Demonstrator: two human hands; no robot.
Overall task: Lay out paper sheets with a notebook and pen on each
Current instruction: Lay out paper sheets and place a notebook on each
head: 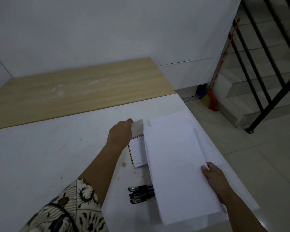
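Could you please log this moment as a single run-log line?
left hand: grip on notebook cover | right hand: on paper stack | pens: untouched on table | sheets: none laid

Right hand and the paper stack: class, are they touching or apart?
Touching. The head view shows the right hand lying on the paper stack, its thumb pressed at the raised edge of the top sheets.
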